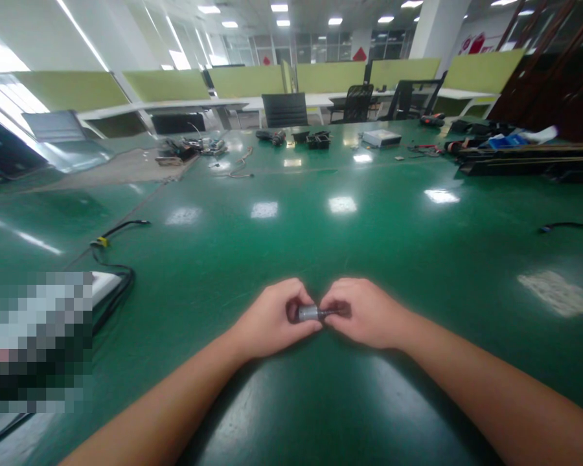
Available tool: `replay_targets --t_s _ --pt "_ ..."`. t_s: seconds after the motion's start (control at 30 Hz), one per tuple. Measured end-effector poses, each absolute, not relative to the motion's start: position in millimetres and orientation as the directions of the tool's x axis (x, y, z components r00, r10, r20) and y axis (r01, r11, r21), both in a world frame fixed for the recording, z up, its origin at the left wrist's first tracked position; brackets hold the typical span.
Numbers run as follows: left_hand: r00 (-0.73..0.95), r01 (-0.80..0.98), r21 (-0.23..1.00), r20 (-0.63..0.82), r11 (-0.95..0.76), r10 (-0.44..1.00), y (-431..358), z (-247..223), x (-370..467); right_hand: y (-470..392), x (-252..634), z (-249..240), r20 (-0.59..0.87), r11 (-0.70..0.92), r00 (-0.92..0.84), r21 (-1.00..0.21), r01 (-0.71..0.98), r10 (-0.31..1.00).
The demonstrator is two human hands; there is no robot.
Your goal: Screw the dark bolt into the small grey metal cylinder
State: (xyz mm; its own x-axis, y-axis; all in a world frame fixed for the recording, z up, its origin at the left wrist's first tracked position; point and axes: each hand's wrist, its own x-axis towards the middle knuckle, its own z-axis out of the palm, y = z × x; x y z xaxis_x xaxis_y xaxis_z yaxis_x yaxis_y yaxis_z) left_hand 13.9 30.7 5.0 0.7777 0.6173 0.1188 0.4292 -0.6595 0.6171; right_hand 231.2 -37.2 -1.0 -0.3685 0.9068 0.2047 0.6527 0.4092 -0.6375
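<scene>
Between my two hands, low over the green table [296,246], is a small silver cylinder [308,313] with dark ends, lying sideways. The curled fingers and thumb of my left hand [271,323] are closed around it from the left. A thin dark rod [326,312] continues from its right end, and my right hand [369,314] pinches that rod between thumb and fingers. The fingertips of both hands are nearly touching. My fingers hide part of the piece, so its exact kind is unclear.
A blurred-out object [34,330] and a black cable [119,285] lie at the left. Another cable [571,226] enters from the right. Farther back are a tangle of wires [194,147], a grey box [381,138] and long black bars [529,162].
</scene>
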Motion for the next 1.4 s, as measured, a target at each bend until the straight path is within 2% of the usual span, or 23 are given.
replay_targets --t_s 0.67,1.4 --pt "0.778 0.436 0.606 0.119 -0.665 0.617 31 5 14 -38 238 -1 0.160 0.360 -0.344 -0.656 0.664 0.925" --pt "0.781 0.445 0.603 0.101 -0.662 0.616 31 6 14 -39 249 5 0.134 0.359 -0.357 -0.623 0.695 0.924"
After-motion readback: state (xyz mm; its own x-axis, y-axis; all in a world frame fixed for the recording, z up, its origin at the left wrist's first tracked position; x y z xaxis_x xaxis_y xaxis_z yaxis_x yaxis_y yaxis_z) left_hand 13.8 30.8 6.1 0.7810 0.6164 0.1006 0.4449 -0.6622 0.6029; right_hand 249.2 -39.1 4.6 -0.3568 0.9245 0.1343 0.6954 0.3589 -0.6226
